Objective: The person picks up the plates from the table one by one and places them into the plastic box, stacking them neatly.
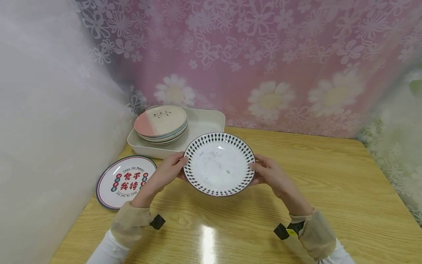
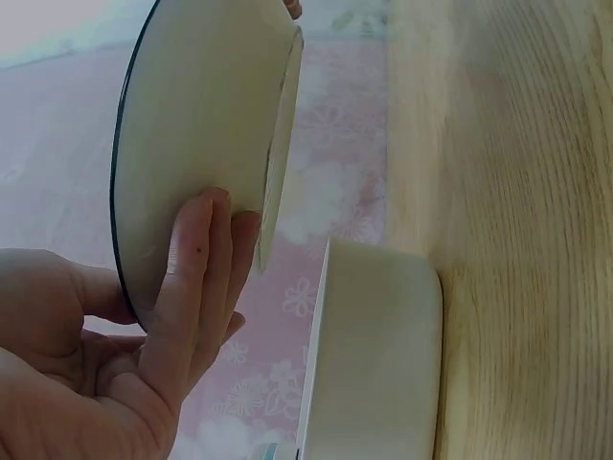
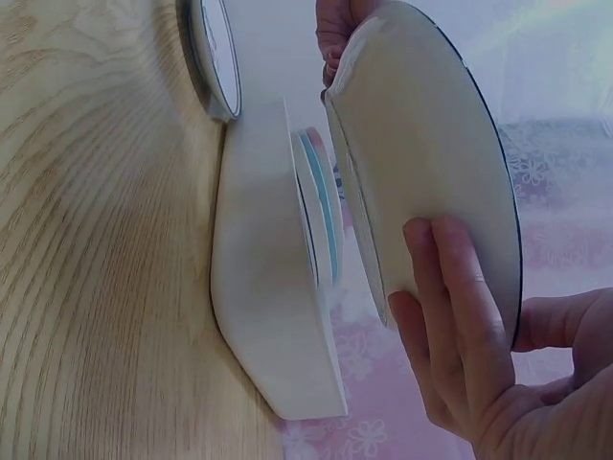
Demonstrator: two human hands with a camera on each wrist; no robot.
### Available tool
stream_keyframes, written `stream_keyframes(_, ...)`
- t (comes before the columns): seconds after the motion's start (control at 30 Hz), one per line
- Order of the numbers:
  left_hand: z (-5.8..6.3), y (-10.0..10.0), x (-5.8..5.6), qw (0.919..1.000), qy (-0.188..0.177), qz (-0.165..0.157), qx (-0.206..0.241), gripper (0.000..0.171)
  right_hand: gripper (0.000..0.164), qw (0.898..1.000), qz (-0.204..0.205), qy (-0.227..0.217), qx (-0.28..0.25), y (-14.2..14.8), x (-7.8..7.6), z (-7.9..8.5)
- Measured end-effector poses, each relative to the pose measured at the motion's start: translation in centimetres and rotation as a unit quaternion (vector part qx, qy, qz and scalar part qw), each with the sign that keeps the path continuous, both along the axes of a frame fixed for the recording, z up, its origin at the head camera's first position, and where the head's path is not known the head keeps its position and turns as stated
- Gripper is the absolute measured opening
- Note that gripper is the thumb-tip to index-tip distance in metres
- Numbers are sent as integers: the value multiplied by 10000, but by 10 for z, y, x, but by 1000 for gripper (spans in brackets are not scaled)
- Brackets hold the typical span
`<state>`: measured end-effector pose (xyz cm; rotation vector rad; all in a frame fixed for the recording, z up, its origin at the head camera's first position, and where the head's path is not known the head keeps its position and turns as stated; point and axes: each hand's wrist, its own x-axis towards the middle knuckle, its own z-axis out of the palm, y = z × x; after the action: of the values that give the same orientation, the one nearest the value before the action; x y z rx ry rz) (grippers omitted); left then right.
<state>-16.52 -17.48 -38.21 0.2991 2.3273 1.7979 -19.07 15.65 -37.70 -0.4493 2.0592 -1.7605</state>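
A round white plate (image 1: 217, 168) with a band of black diamonds round its rim is held above the table between both hands. My left hand (image 1: 169, 169) grips its left edge, thumb on top and fingers beneath, as the left wrist view shows on the plate's pale underside (image 2: 206, 115). On the opposite edge my right hand (image 1: 268, 172) pinches the rim the same way, its fingers (image 3: 460, 278) spread under the plate. The plate tilts slightly toward the head camera. Just left of it, partly behind the left forearm, lies an oval plate (image 1: 113, 172) with red lettering.
At the back left stands a cream tray (image 1: 207, 123). Its left side bears a stack of plates (image 1: 171, 123), the top one pink and cream with a twig pattern. A pink floral curtain (image 1: 263, 66) hangs behind the wooden table (image 1: 346, 176).
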Motion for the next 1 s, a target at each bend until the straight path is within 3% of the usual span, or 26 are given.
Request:
stream_keyframes(0.3,-4,-6,2,9994,9,263,214,36,56,9999,4,-54,91,-3,-4,-2)
stream_keyframes(0.57,2,-18,-2,9986,-11,501,166,36,64,9997,-74,-153,159,-11,-4,-2)
stream_keyframes(0.73,5,-31,-7,9977,22,668,116,38,58,9999,62,-27,81,-12,-6,-5)
stream_keyframes(1.0,14,-59,-21,9909,-50,1325,222,43,54,9998,181,-72,46,-10,-6,-10)
